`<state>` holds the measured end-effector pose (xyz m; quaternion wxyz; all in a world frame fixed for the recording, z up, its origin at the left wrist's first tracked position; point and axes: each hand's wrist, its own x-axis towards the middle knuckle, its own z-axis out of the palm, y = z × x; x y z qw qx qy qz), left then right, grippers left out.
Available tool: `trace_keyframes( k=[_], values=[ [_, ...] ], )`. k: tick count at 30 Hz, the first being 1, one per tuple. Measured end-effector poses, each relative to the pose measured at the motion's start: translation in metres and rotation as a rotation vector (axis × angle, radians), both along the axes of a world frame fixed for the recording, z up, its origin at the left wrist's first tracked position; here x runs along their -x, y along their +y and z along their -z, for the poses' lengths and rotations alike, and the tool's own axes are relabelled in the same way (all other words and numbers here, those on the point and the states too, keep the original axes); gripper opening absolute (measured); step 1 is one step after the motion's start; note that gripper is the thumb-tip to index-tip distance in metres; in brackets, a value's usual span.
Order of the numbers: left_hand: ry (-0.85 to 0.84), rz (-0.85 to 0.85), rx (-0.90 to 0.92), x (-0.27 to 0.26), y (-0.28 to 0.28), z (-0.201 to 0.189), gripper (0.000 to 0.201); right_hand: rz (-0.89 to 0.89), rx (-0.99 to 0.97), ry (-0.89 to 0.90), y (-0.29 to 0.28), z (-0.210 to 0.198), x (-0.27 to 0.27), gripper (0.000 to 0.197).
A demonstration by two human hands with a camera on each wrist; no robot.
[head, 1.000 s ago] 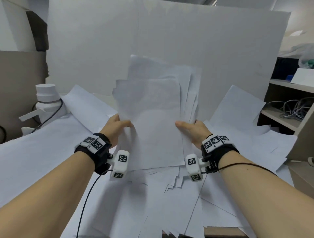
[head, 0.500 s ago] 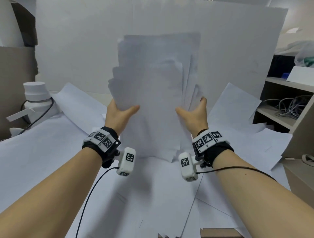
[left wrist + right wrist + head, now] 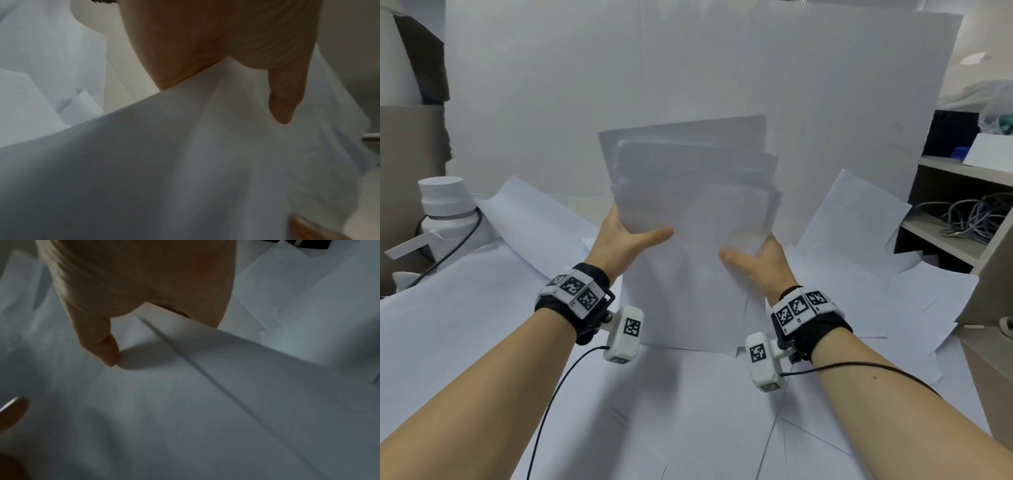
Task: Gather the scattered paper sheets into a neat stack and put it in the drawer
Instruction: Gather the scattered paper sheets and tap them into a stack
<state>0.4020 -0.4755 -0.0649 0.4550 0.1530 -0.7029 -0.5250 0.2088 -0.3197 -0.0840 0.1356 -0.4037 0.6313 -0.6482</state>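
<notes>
Paper stack (image 3: 688,246) stands upright at frame centre, bottom edge on the sheet-covered table (image 3: 465,335). Left hand (image 3: 619,240) and right hand (image 3: 760,257) pinch its side edges, thumbs in front. Light, floppy, slippery; top edges uneven. Best held low, both sides. Drawer unseen.

Bare forearms wear black wrist straps (image 3: 585,308) bearing checkered marker tags, white camera modules (image 3: 625,334), black cables (image 3: 551,404).

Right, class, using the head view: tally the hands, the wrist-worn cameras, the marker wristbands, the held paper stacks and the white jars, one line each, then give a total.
hands: 2, left hand and right hand
wrist cameras: 2
marker wristbands: 2
paper stack: 1
white jar: 1
Total: 8
</notes>
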Motion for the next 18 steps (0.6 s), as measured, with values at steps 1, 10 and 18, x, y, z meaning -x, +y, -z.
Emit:
trace_keyframes(
  k=[1, 10, 18],
  values=[
    [-0.004, -0.008, 0.017, 0.004, 0.001, -0.001, 0.067, 0.012, 0.003, 0.001, -0.004, 0.001, -0.002, 0.038],
    [0.141, -0.222, 0.062, 0.024, 0.005, -0.017, 0.052, 0.176, 0.075, 0.123, -0.023, -0.018, -0.008, 0.010],
    [0.113, -0.133, -0.012, 0.007, -0.012, -0.014, 0.075, 0.048, 0.046, -0.089, -0.009, -0.006, 0.006, 0.043]
  ],
)
